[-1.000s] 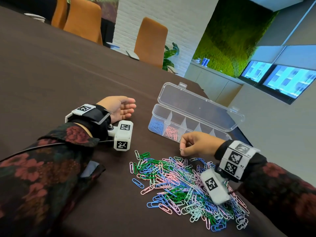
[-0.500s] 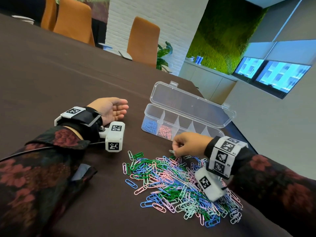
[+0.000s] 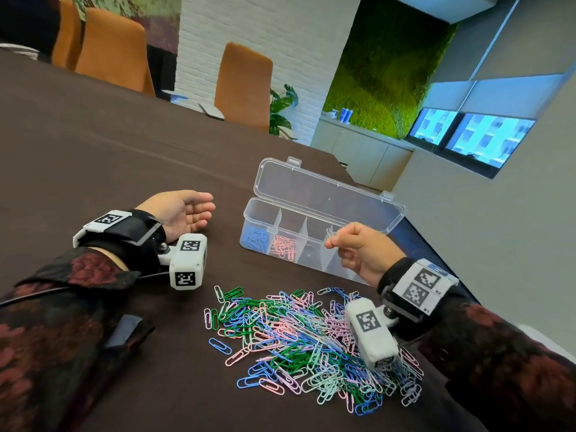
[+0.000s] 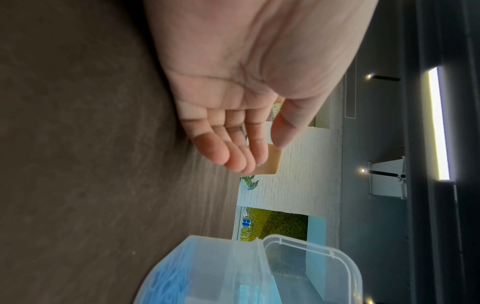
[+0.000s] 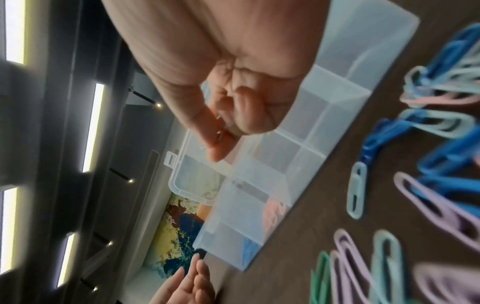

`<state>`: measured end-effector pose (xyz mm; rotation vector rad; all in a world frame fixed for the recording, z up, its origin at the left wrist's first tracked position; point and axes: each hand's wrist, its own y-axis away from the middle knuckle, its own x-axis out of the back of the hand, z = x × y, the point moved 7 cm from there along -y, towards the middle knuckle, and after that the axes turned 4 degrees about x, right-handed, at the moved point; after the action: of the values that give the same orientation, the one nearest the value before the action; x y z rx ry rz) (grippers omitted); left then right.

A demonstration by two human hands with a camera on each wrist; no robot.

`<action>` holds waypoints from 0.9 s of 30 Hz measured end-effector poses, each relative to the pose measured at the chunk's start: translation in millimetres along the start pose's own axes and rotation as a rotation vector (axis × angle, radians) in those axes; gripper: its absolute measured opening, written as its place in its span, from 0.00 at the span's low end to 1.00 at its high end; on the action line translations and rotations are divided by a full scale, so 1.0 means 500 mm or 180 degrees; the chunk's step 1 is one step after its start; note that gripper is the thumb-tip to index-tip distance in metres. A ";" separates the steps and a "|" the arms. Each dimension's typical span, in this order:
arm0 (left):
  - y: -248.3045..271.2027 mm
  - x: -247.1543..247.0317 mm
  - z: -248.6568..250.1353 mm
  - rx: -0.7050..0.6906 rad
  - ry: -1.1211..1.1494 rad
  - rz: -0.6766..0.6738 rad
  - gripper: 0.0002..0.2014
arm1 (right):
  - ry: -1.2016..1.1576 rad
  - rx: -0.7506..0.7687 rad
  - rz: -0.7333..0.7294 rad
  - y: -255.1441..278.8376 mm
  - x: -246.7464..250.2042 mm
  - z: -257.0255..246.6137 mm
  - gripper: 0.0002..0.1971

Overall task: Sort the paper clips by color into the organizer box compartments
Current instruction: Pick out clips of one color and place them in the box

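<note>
A heap of mixed paper clips (image 3: 305, 335) in green, blue, pink, lilac and pale mint lies on the dark table (image 3: 93, 151). Behind it stands the clear organizer box (image 3: 314, 263) with its lid (image 3: 324, 194) open. Blue clips (image 3: 257, 238) fill its leftmost compartment and pink clips (image 3: 284, 244) the one beside it. My right hand (image 3: 330, 243) hovers over the middle compartments and pinches one small pale clip (image 3: 329, 233) between thumb and forefinger; the right wrist view shows this clip (image 5: 221, 131) above the box (image 5: 285, 164). My left hand (image 3: 202, 210) rests palm up on the table, left of the box, holding nothing.
Orange chairs (image 3: 243, 85) stand along the table's far edge. The table's right edge runs close behind the box. The left wrist view shows the box's blue end (image 4: 171, 283) just below the left hand (image 4: 259, 156). Loose clips (image 5: 358, 195) lie near the box's front wall.
My right hand has picked a pale clip from the heap's far edge and lifted it up and right, over the box. The left hand has stayed put.
</note>
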<state>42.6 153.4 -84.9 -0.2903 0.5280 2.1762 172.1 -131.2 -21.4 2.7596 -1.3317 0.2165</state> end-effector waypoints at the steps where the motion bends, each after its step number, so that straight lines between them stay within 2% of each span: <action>1: -0.001 0.001 -0.001 0.0001 0.0006 0.0000 0.06 | 0.0237 0.0066 0.0104 -0.010 0.006 -0.014 0.14; 4: -0.005 0.004 0.000 0.0006 0.0039 -0.0001 0.07 | 0.0945 0.0087 0.0212 -0.041 0.011 -0.050 0.15; 6: -0.007 0.005 0.000 0.0001 0.0087 -0.0017 0.08 | 0.1181 -0.0094 0.0164 -0.059 0.004 -0.056 0.13; 10: -0.007 0.004 0.000 0.0022 0.0135 -0.0043 0.08 | 0.0616 -0.0474 0.0205 -0.073 -0.018 -0.060 0.01; 12: -0.008 0.005 0.000 0.0035 0.0134 -0.0040 0.07 | 0.0612 -0.0491 0.0256 -0.081 -0.015 -0.063 0.12; 14: -0.007 0.004 0.000 0.0046 0.0115 -0.0033 0.07 | 0.0467 -0.0461 0.0208 -0.083 -0.015 -0.066 0.17; 16: -0.004 0.003 0.000 0.0045 0.0098 -0.0022 0.08 | 0.0377 -0.0376 0.0175 -0.074 -0.016 -0.072 0.13; 19: 0.003 0.000 0.002 0.0020 0.0093 0.0019 0.09 | 0.0819 0.0069 0.0081 -0.046 -0.029 -0.089 0.04; 21: 0.008 -0.001 0.002 0.0005 0.0092 0.0041 0.09 | 0.1366 0.0456 -0.0483 -0.015 -0.073 -0.100 0.08; 25: 0.021 -0.004 0.003 0.0037 0.0196 0.0039 0.09 | 0.3068 0.0828 -0.2256 0.057 -0.214 -0.063 0.08; 27: 0.024 -0.002 0.004 0.0033 0.0267 0.0058 0.10 | 0.3561 0.0887 -0.2595 0.069 -0.269 -0.037 0.07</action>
<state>33.6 147.4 -79.6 -0.3738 0.5908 2.1855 60.7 -46.6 -24.1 2.3241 0.0959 1.5921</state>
